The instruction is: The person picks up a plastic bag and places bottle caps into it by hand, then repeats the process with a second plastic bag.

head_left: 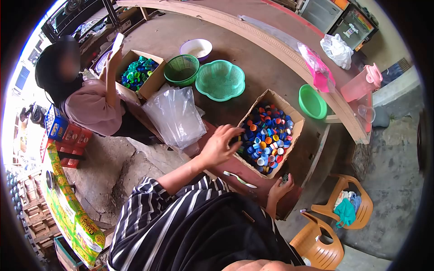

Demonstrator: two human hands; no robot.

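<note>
A cardboard box [296, 118] holds a heap of plastic bottle caps [267, 137], mostly blue, with red, orange, yellow and white ones among them. Over the box's left edge is my left hand [220, 147], its fingers curved and apart, with nothing visible in them. By the box's near right corner, my right hand [280, 189] is closed around a small dark thing [285, 178] that I cannot make out clearly. Between the hands, a green-and-white toothbrush [239, 179] lies on the reddish-brown tabletop, close to my body.
Clear plastic bags [175, 115] lie left of the box. Behind are a green scalloped basin [220, 80], a green basket [181, 70] and a box of green and blue caps [139, 72]. A person [92, 101] holds a white object at left. Orange chairs [318, 244] stand at right.
</note>
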